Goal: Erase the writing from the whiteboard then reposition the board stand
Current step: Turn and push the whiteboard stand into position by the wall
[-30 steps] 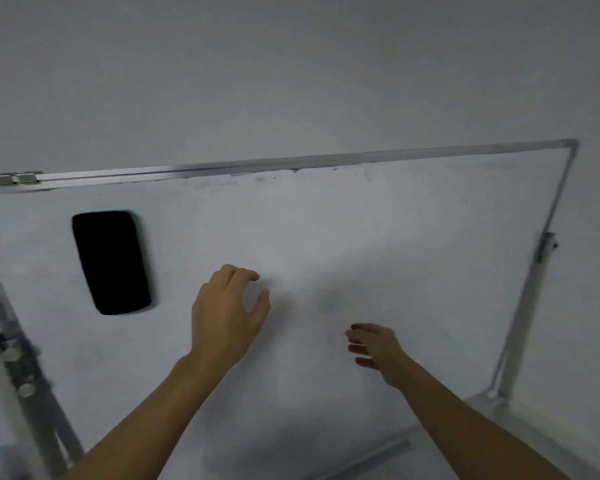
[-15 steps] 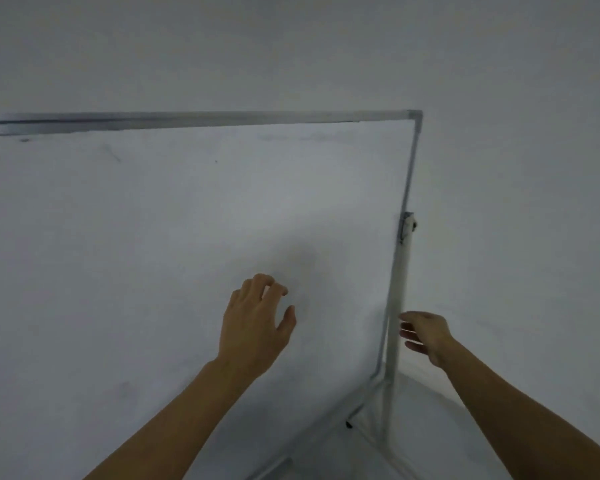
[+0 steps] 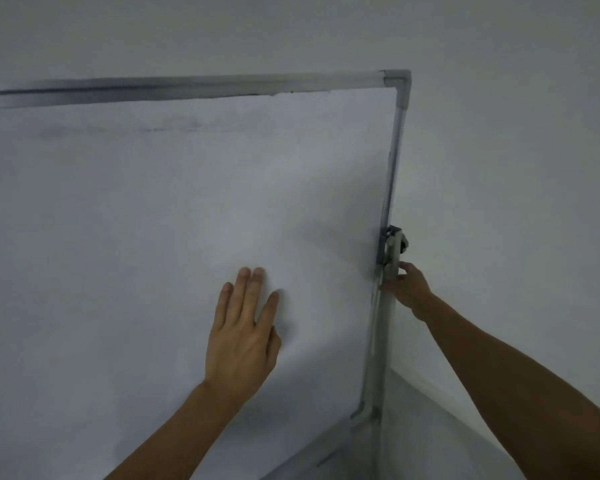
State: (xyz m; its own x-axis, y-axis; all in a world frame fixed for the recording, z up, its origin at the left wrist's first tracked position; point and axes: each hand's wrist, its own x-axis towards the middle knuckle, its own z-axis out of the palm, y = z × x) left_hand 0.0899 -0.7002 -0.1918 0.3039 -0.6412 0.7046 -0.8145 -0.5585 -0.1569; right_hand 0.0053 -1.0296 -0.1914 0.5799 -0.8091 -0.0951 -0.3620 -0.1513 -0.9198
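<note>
The board (image 3: 153,237) is seen upright, filling the left and middle of the view, with its metal frame (image 3: 187,85) running along the top and down the right edge. Faint grey smudges (image 3: 174,124) are left in a band just below the top rail. The left hand (image 3: 241,337) is laid flat on the board's surface, low and right of centre, with the fingers straight and close together and the thumb tucked at the side; nothing is held in it. The right hand (image 3: 407,289) is placed at the board's right edge, where the post (image 3: 378,358) of the stand is gripped just below the clamp (image 3: 392,247). The thumb is set against the clamp's lower end and the fingers are curled onto the post, though their tips are partly hidden. The post is followed down to the near right corner of the board, where a strip of pale floor (image 3: 430,434) is seen. A plain wall (image 3: 499,133) is seen behind and to the right.
</note>
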